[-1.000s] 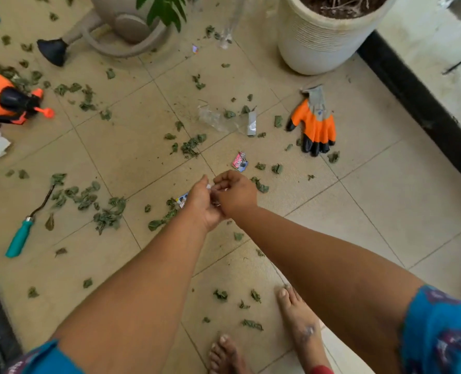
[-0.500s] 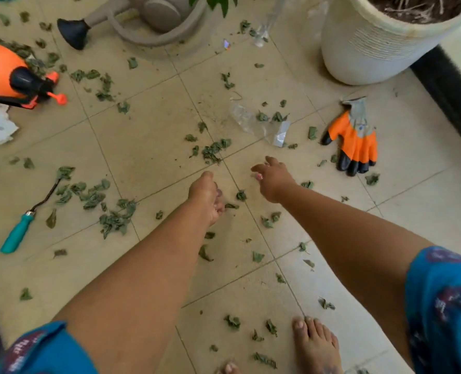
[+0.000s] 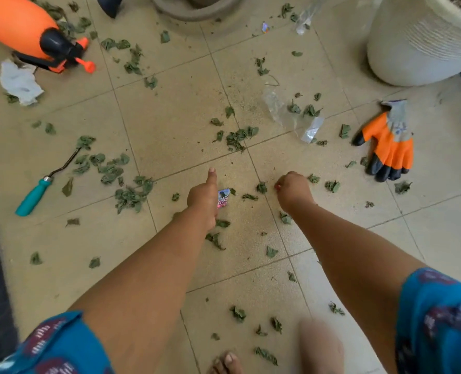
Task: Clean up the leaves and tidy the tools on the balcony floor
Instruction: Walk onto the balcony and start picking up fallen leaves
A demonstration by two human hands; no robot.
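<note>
1. We are reaching our left hand (image 3: 203, 199) low over the floor tiles (image 3: 175, 125), thumb sticking out, the other fingers curled round a small printed wrapper (image 3: 223, 198).
2. We are bunching our right hand (image 3: 294, 190) into a loose fist just beside a leaf scrap; we cannot tell whether anything is inside it.
3. Leaves (image 3: 131, 194) are lying scattered all over the tiles, thickest to the left near the teal-handled tool (image 3: 34, 195), with another clump (image 3: 237, 137) just ahead of our hands.
4. We are judging the leaves as light, limp and crumbly, so we are expecting to pinch clumps or sweep them together, not pick up single bits.
5. The tool looks stiff and easy to hold by its teal handle.
6. The orange glove (image 3: 388, 147) is lying flat to the right, soft, graspable anywhere; the orange sprayer (image 3: 32, 33), top left, probably wants a grip at its black neck.
</note>
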